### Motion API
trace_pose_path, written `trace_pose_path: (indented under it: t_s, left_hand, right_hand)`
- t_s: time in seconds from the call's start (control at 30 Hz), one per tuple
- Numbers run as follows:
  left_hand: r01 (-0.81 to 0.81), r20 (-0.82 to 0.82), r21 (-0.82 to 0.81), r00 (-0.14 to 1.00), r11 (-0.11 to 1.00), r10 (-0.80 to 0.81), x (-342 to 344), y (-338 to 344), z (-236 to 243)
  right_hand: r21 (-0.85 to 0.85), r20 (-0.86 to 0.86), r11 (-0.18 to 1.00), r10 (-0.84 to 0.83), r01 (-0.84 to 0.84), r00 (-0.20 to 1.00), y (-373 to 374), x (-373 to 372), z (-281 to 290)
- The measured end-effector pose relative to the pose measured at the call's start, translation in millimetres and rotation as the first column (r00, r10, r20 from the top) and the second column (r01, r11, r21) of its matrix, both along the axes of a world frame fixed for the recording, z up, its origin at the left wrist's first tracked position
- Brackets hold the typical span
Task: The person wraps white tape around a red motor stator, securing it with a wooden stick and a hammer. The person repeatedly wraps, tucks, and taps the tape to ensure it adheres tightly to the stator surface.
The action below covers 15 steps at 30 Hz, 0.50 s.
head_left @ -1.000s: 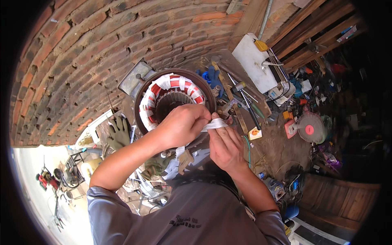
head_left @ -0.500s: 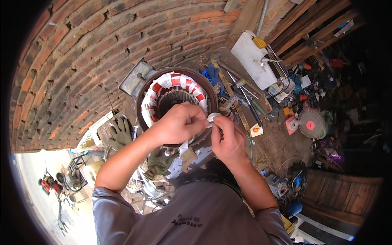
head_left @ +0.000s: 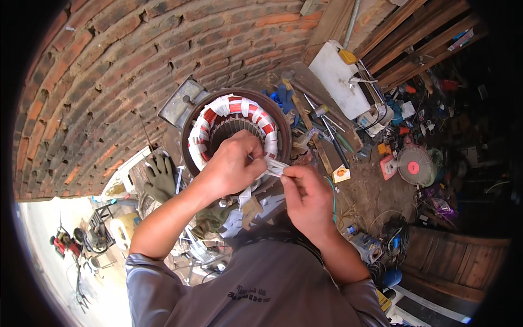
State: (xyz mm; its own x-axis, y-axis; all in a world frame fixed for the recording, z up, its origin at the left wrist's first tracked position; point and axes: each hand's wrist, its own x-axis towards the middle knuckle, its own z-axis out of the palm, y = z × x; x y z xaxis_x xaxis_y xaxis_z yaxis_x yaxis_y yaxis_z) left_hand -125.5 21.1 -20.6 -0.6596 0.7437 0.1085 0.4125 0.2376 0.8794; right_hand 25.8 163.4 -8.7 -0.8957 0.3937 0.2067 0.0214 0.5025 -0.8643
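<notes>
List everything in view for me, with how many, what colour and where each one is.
Motor stator housing: one, rusty brown, centre
Winding ring: one, white-wrapped over red, inside the housing
Tape strip: one, white, between the hands
Work glove: one clearly seen, olive, left of the housing
Hand tools: several, mixed colours, right of the housing
Fan: one, pink and grey, right
Brick wall: one, reddish-brown, upper left
Small clutter: uncountable, mixed colours, far right
Shirt: one, grey, lower edge
Left hand, right hand: two, bare, pinching the tape

A grey short-sleeved shirt (head_left: 261, 271) carries dark lettering (head_left: 248, 295) in front.
</notes>
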Motion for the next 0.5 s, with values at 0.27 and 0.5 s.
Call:
trace_pose_path:
  t_s: [0.27, 0.5]
  left_hand:
    - [0.044, 0.223, -0.159, 0.975, 0.986, -0.007, -14.0, -4.9, 8.7]
    - [0.095, 0.241, -0.154, 0.969, 0.984, -0.056, -16.5, -6.7, 7.7]
  right_hand:
    - [-0.316, -0.109, 0.946, 0.038, -0.071, 0.993, 6.9, 4.7, 9.3]
    - [0.119, 0.100, 0.986, 0.105, -0.116, 0.990, 18.4, 16.1, 27.2]
